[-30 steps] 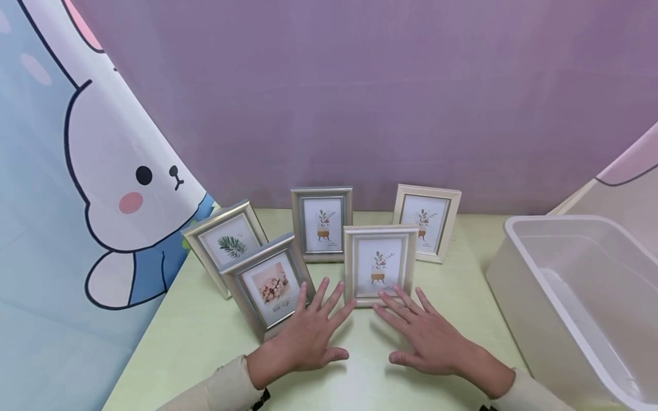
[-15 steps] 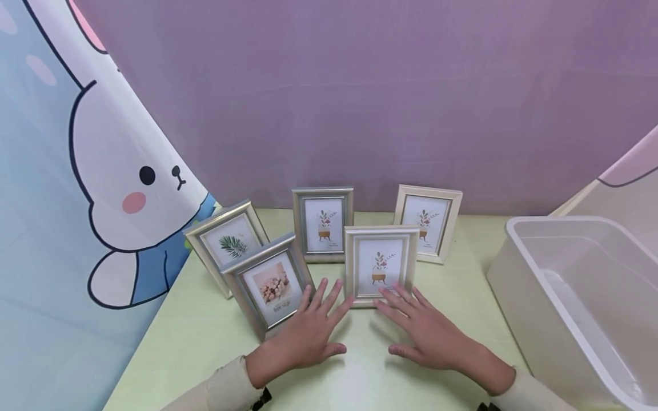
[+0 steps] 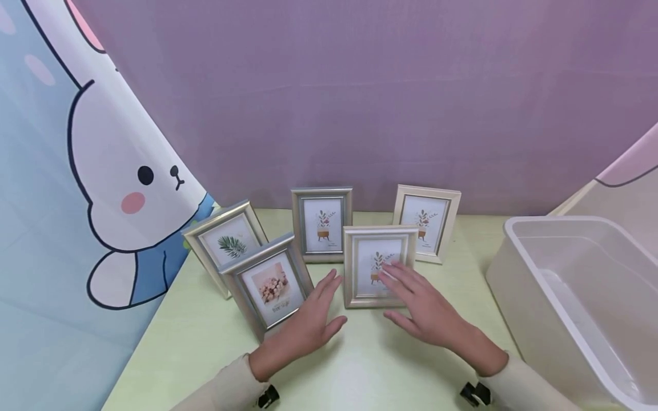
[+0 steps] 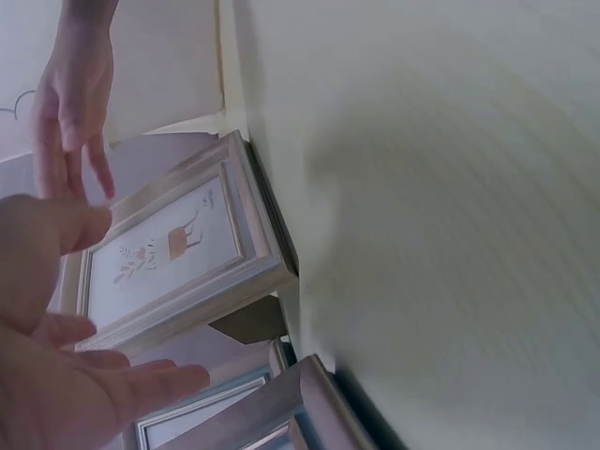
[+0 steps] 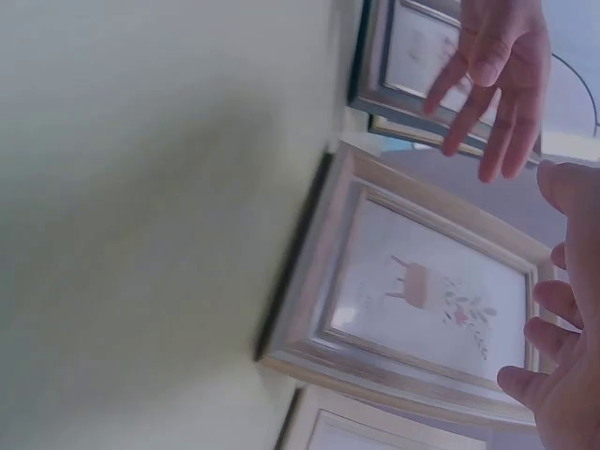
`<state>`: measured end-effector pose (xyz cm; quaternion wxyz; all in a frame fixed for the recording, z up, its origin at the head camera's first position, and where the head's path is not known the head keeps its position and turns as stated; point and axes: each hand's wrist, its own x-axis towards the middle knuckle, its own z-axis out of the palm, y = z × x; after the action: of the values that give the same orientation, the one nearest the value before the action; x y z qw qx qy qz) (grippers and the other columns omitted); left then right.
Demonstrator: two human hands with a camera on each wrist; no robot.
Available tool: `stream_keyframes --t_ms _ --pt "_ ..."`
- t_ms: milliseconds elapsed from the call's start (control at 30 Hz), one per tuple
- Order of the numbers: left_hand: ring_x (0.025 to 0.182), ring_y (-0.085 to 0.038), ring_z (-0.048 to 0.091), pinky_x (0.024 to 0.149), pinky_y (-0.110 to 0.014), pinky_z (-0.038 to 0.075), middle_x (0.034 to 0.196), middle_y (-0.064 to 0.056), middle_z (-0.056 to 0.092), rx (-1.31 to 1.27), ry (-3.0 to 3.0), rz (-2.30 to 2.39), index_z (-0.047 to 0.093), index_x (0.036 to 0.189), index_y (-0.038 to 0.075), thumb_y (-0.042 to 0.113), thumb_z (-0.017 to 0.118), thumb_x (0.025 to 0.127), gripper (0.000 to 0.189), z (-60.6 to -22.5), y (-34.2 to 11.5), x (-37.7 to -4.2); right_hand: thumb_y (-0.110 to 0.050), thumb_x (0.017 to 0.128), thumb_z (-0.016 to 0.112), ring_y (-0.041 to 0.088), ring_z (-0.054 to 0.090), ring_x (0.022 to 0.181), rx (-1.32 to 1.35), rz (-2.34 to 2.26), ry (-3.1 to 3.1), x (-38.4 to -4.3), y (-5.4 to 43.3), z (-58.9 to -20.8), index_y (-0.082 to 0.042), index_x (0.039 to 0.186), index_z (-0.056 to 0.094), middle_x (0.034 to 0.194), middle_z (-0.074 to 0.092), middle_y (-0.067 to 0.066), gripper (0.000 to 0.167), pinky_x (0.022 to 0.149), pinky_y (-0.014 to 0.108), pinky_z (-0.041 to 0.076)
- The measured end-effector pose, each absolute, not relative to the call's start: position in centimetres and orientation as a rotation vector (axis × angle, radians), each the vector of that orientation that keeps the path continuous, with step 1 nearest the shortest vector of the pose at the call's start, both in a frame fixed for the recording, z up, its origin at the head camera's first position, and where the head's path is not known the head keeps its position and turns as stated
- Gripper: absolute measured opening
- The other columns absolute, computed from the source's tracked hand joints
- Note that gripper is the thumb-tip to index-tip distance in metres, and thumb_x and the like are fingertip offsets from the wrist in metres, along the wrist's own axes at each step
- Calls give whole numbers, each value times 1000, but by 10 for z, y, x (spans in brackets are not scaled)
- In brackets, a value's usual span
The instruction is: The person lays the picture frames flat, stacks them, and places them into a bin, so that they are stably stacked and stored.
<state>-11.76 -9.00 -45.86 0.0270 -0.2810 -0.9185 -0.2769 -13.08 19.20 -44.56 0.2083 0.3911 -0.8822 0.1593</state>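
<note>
Both hands hover in front of a champagne-coloured picture frame [image 3: 367,251] that stands upright, its print a potted plant. My left hand [image 3: 308,322] has extended fingers and holds nothing; it lies before a grey-brown frame with a pink flower print [image 3: 272,285], covering its lower right corner. My right hand [image 3: 429,311] is held flat too, its fingertips overlapping the champagne frame's print in the head view. Seen from the right wrist, a gap separates the fingers [image 5: 553,337] from the table. Whether any fingertip touches a frame, I cannot tell.
Behind stand a grey frame [image 3: 323,225], a cream frame [image 3: 428,222] and a gold frame with a green leaf print [image 3: 231,242]. A large beige plastic bin [image 3: 534,308] occupies the right side. Purple cloth [image 3: 360,103] hangs behind the pale green table [image 3: 360,377].
Both hands have risen slightly from lower down, and their spread fingers have drawn together. The right hand has shifted up over the champagne frame's print. The frames stand where they were.
</note>
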Motion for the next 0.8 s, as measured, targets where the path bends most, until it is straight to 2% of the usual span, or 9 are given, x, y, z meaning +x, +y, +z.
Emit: stream_keyframes --t_ms 133,267,333,433,533,600,800 --pt "146 -36 41 117 -49 41 159 -23 37 -776 -2772 -1022 32 155 -2 17 74 93 77 -461 -84 -124 -36 94 70 42 48 138 1065 485 -2411 -140 188 -441 0 145 52 148 54 19 65 109 60 43" --pt "136 -36 52 111 -49 48 154 -24 43 -708 -2763 -1125 31 154 -2 15 74 93 77 -464 -79 -130 -49 105 48 42 50 136 1032 520 -2365 -147 184 -438 -1 143 55 145 56 16 61 110 57 44" --pt "132 -36 55 107 -48 51 154 -24 43 -679 -2768 -1191 30 155 -1 15 74 93 77 -466 -76 -132 -50 107 44 41 52 134 1025 541 -2336 -152 182 -436 -2 142 57 142 58 16 61 111 54 44" --pt "132 -39 54 104 -50 53 153 -26 41 -656 -2768 -1292 28 156 -1 14 73 94 78 -469 -71 -135 -40 104 55 40 53 133 1018 567 -2298 -159 178 -431 -3 139 59 139 60 17 51 115 50 42" --pt "134 -42 52 105 -51 52 155 -27 37 -635 -2757 -1387 22 158 -1 13 71 94 81 -473 -66 -139 -27 97 66 37 54 131 1003 583 -2275 -169 173 -422 -3 136 62 137 61 16 45 114 47 43" --pt "135 -43 50 107 -51 51 156 -27 35 -612 -2748 -1437 19 159 -1 13 70 95 82 -478 -63 -142 -20 92 70 37 56 129 992 587 -2257 -176 169 -416 -3 133 64 134 63 16 44 112 50 44" --pt "135 -42 51 107 -50 51 156 -25 36 -523 -2738 -1574 18 160 1 12 68 95 83 -487 -55 -152 -13 86 74 39 61 121 1019 535 -2160 -198 161 -398 -1 125 67 126 66 19 41 104 55 50"
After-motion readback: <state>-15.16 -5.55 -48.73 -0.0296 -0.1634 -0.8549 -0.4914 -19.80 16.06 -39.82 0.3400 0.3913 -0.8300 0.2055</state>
